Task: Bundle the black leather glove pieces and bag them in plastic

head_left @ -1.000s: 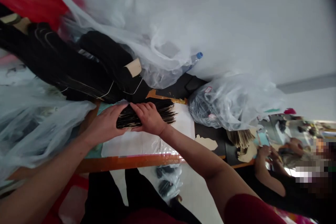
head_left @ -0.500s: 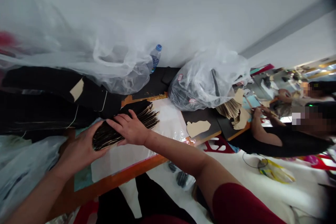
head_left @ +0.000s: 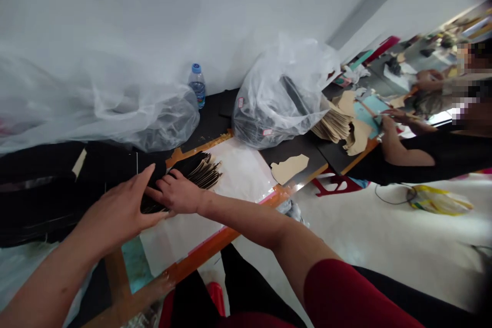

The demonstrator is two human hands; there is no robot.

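A fanned stack of thin black cut pieces (head_left: 198, 170) lies on a white sheet (head_left: 242, 174) on the worktable. My right hand (head_left: 177, 193) rests palm down on the stack, fingers stretched over it. My left hand (head_left: 117, 211) presses against the stack's left end, fingers straight and together. Neither hand wraps round anything.
Bundles of black pieces (head_left: 46, 184) lie at the left under a clear plastic bag (head_left: 115, 107). A water bottle (head_left: 197, 84) stands by the wall. Another filled plastic bag (head_left: 277, 97), a tan cut piece (head_left: 289, 168) and tan stacks (head_left: 336, 123) sit to the right, where another person's arm (head_left: 400, 148) rests.
The view has swung right and tilted. My left hand has slid up against the stack's end; my right hand stays flat on top.
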